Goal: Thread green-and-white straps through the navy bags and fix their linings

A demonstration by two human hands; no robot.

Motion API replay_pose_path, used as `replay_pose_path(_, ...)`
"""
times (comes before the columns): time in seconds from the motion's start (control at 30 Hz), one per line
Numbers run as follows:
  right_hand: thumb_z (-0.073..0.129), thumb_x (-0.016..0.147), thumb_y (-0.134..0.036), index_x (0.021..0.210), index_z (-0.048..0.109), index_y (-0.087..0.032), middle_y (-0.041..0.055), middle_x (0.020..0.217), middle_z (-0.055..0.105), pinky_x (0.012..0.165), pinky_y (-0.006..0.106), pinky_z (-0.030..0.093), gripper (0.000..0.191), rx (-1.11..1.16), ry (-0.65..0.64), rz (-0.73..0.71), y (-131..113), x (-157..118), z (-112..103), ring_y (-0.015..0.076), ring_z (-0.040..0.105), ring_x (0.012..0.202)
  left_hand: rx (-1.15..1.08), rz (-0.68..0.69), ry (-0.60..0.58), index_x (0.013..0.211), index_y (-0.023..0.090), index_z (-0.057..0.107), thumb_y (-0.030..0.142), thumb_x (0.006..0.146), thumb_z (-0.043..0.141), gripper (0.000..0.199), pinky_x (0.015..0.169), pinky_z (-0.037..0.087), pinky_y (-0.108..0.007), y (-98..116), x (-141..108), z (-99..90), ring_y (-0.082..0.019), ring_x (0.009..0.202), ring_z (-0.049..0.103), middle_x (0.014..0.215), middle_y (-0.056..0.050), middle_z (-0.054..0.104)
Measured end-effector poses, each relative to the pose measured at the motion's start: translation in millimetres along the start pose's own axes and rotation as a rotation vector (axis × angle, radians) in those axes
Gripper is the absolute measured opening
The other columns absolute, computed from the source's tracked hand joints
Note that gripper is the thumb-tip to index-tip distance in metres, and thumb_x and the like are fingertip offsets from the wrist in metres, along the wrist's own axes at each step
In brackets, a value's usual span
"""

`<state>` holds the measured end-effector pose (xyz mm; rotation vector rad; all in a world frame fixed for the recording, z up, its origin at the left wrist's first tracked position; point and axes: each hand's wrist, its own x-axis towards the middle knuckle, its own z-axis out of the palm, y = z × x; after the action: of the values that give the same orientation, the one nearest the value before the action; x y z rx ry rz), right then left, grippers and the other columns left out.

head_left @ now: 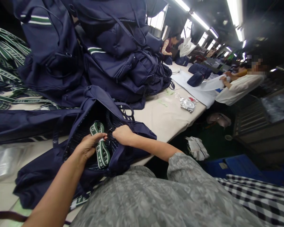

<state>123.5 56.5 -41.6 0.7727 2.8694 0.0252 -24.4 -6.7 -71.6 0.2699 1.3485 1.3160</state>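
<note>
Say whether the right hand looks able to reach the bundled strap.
Probably yes: the right hand is close, and the green strap, held by the left hand in the open bag, has its lower loop uncovered.

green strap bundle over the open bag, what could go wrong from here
The left hand's grip sits around the middle of the folded green strap, so its loops might spring open if that grip slackens.

The strap is at the mouth of the open navy bag, so it could catch on the opening's edge.

Behind, navy bags are heaped high; a knock might bring some down onto the open one.
</note>
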Motion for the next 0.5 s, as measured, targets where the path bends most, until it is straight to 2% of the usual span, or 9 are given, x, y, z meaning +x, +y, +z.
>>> replay_pose_path(0.13, 0.055, 0.083, -0.009, 0.09, 0.072, -0.009, 0.0187, 0.095, 0.073, 0.072, 0.034, 0.053, 0.019, -0.004, -0.01, 0.006, 6, 0, 0, 0.0298, 0.07, 0.095, -0.002, 0.034, 0.009, 0.069, 0.008, 0.067, 0.005, 0.054, 0.077, 0.017, 0.052, 0.055, -0.019, -2, 2, 0.1, -0.015, 0.057, 0.064, 0.064, -0.008, 0.069)
replay_pose_path(0.3, 0.059, 0.077, -0.019, 0.085, 0.067, -0.011, 0.0155, 0.089, 0.073, 0.07, 0.032, 0.051, 0.013, 0.194, 0.111, 0.096, 25, -6, -5, 0.0283, 0.07, 0.087, 0.015, 0.064, 0.004, 0.068, 0.008, 0.069, 0.007, 0.052, 0.079, 0.019, 0.054, 0.055, -0.019, -5, 3, -0.3, -0.015, 0.058, 0.064, 0.066, -0.009, 0.07)
replay_pose_path(0.4, 0.06, 0.075, -0.016, 0.073, 0.059, -0.015, 0.0065, 0.07, 0.07, 0.066, 0.026, 0.051, 0.002, 0.603, 0.128, 0.143, 34, -10, -2, 0.0211, 0.07, 0.074, 0.016, 0.08, 0.01, 0.067, 0.008, 0.068, 0.009, 0.051, 0.079, 0.02, 0.054, 0.054, -0.02, -6, 3, 0.6, -0.015, 0.058, 0.063, 0.064, -0.008, 0.069)
replay_pose_path(0.5, 0.06, 0.076, -0.013, 0.07, 0.052, -0.016, 0.0013, 0.062, 0.066, 0.06, 0.021, 0.051, 0.01, 1.148, 0.096, 0.191, 36, -12, 6, 0.0143, 0.067, 0.061, 0.031, 0.092, 0.01, 0.068, 0.008, 0.068, 0.01, 0.049, 0.08, 0.023, 0.055, 0.053, -0.019, -7, 4, 1.0, -0.015, 0.058, 0.063, 0.064, -0.008, 0.069)
